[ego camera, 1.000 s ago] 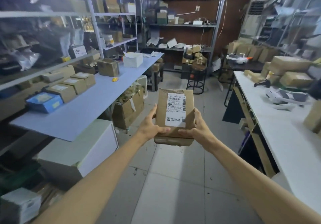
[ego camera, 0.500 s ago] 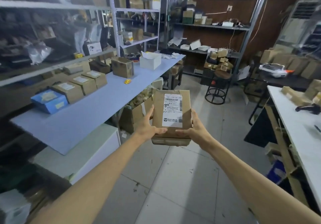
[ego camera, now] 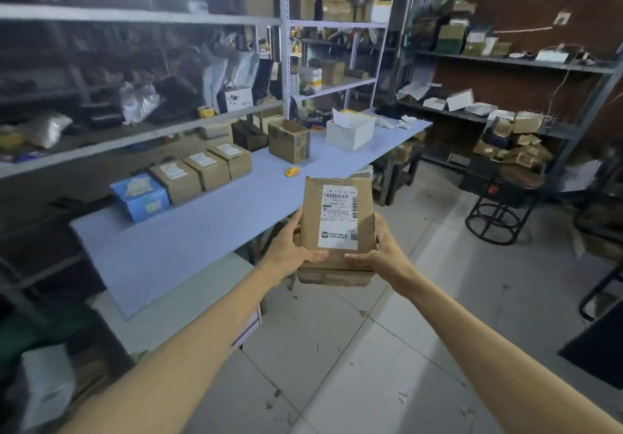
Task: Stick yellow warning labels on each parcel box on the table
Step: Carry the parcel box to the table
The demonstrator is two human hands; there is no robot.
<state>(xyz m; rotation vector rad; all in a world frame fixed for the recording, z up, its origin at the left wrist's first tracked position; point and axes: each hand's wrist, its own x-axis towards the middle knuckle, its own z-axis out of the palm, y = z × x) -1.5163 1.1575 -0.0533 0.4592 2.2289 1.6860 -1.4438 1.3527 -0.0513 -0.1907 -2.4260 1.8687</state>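
I hold a brown parcel box [ego camera: 312, 221] with a white shipping label in front of me, above the floor. My left hand [ego camera: 290, 251] grips its left side with the thumb on top. My right hand [ego camera: 381, 254] grips its right side the same way. To the left runs the blue table [ego camera: 202, 231]. On it stand three brown parcel boxes [ego camera: 202, 172] in a row, a blue box [ego camera: 140, 196] and a larger brown box [ego camera: 290, 142]. A small yellow label roll [ego camera: 292, 172] lies on the table near the larger box.
A white open box [ego camera: 350, 132] sits at the table's far end. Grey shelves [ego camera: 135, 19] full of goods rise behind the table. A dark shelf unit [ego camera: 505, 63] lines the back wall. A black round stool [ego camera: 505, 211] stands on the tiled floor to the right.
My view has turned left toward the blue table, which now looks closer. The white bench on the right has left the frame. Both hands keep the same grip on the parcel.
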